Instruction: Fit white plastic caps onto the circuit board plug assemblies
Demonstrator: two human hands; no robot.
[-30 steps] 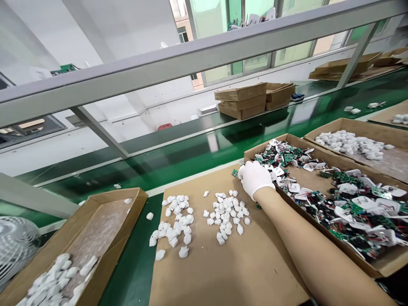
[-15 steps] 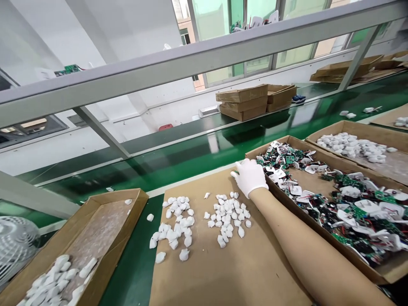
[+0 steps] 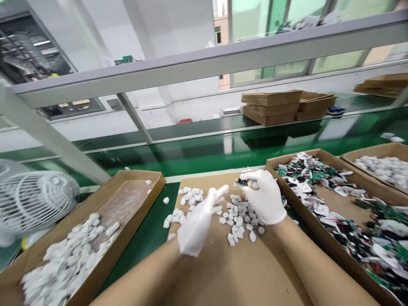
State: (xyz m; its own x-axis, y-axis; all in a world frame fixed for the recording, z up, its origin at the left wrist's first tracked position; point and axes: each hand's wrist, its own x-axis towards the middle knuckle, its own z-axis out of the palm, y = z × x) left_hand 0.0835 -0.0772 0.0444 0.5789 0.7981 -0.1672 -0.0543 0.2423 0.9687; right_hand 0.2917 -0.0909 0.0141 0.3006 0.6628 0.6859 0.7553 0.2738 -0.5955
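My right hand (image 3: 265, 197), in a white glove, pinches a small dark circuit assembly (image 3: 242, 182) with bits of colour on it, above the cardboard sheet (image 3: 236, 272). My left hand (image 3: 200, 221), gloved as well, reaches in from the left with fingers stretched towards the right hand, nothing visible in them. Beneath and between the hands lie small white pieces (image 3: 237, 221) in a loose pile. A second group of white pieces (image 3: 191, 196) is partly covered by my left hand.
On the right, a cardboard tray (image 3: 321, 255) holds many circuit boards with white parts. Another tray (image 3: 140, 221) of white pieces stands left, beside a white fan (image 3: 47, 199). Behind runs a green conveyor (image 3: 197, 155), with a metal rail (image 3: 191, 72) above and stacked boxes (image 3: 270, 108).
My left hand has come into view over the sheet. My right hand has come back from the tray's edge with a small circuit assembly. The view has turned left.
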